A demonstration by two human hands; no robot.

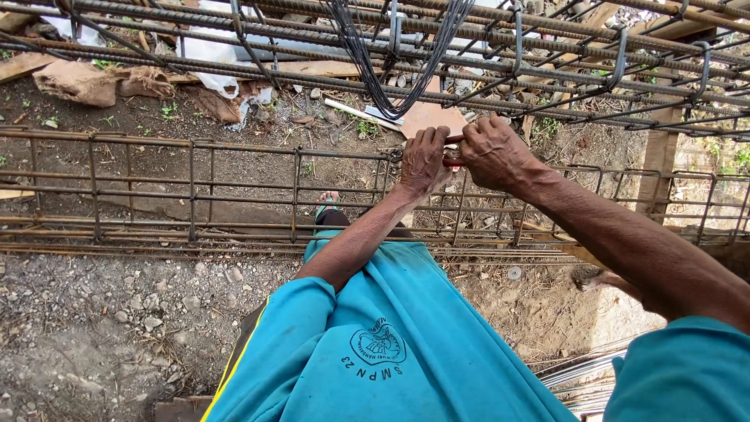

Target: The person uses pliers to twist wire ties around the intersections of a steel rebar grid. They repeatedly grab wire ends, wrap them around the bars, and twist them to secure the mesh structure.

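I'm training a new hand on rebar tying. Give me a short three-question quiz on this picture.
1. True or false: both hands meet at the top bar of the cage.
2. What hangs from the upper rebar above the hands? A) a wire bundle B) a rope C) a hose
3. What covers the ground left of the person's shirt?

Key
1. True: left hand and right hand touch there.
2. A, the dark wire bundle.
3. Gravel and dirt.
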